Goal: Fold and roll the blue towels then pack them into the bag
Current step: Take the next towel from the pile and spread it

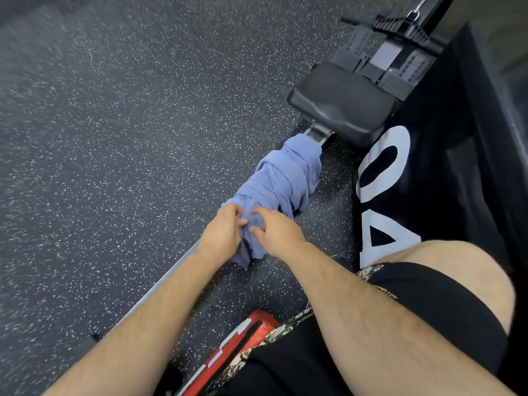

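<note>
A crumpled blue towel (281, 181) lies draped over the metal rail (160, 290) of a rowing machine, bunched into a long heap. My left hand (224, 231) grips the near end of the towel from the left, fingers curled into the cloth. My right hand (275, 231) pinches the same end from the right, thumb and fingers bent on the fabric. Both hands sit close together, almost touching. No bag is plainly in view.
The rower's black seat (341, 105) sits just beyond the towel, with footplates (385, 55) farther back. A black box with white lettering (428, 181) stands at the right. A red object (228, 355) lies by my knee (457, 281). Speckled rubber floor (114, 138) spreads to the left.
</note>
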